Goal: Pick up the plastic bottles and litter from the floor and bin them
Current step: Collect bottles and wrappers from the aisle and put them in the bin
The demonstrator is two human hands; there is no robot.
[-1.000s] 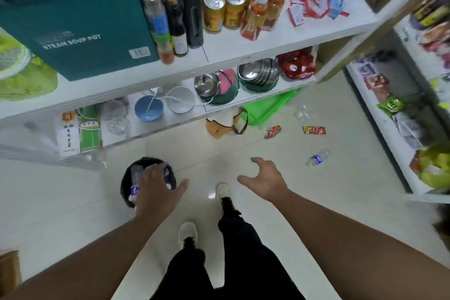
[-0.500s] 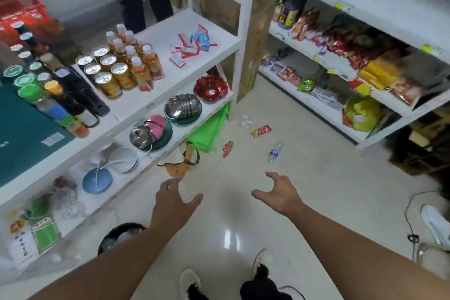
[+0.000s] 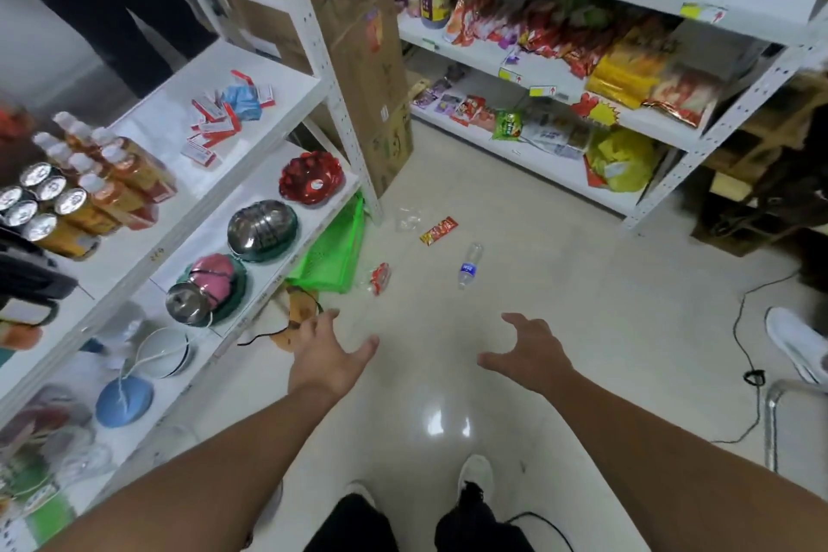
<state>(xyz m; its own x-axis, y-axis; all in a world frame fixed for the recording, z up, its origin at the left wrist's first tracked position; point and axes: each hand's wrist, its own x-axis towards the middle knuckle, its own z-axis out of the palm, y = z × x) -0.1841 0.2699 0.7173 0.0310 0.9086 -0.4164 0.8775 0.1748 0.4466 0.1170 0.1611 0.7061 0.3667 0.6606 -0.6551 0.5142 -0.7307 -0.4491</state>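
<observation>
Shop aisle, pale tiled floor point(image 3: 560, 282) between white shelving, litter ahead.
Head view: left hand point(image 3: 325, 354) and right hand point(image 3: 531, 354) hover above the floor, each grip spread wide and empty. Well beyond them lie a plastic bottle point(image 3: 469, 265), a red-yellow wrapper point(image 3: 439, 229), a red wrapper point(image 3: 380, 278) and clear crumpled plastic point(image 3: 407, 217).

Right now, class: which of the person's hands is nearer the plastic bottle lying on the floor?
Right. The right hand is just below the plastic bottle, slightly right; the left hand sits farther off, below-left.
</observation>
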